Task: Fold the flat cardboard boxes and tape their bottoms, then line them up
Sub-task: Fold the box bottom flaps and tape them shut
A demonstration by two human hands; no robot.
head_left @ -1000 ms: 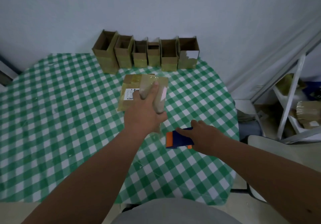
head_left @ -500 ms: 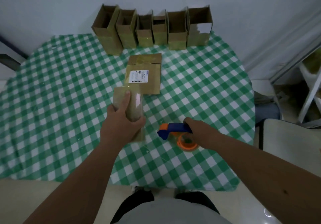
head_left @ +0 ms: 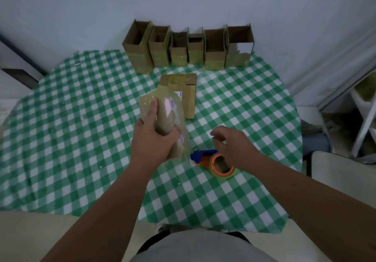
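My left hand (head_left: 151, 139) grips a flat, tape-covered cardboard box (head_left: 166, 117) and holds it tilted above the table's middle. Another flat cardboard box (head_left: 186, 97) with a white label lies on the green checked table (head_left: 81, 119) just behind it. The blue and orange tape dispenser (head_left: 215, 161) rests on the table to the right of the held box. My right hand (head_left: 234, 145) hovers just above the dispenser, fingers apart, holding nothing. Several folded boxes (head_left: 189, 48) stand upright in a row at the table's far edge, against the wall.
A white wall rises behind the row of boxes. A white metal rack (head_left: 364, 107) with cardboard on it stands at the right. A pale chair seat (head_left: 341, 166) sits off the table's right edge. The table's near edge is close to my body.
My left hand lifted one flat box off the other and pulled it nearer. My right hand set the tape dispenser on the table and let go. The view tilted downward.
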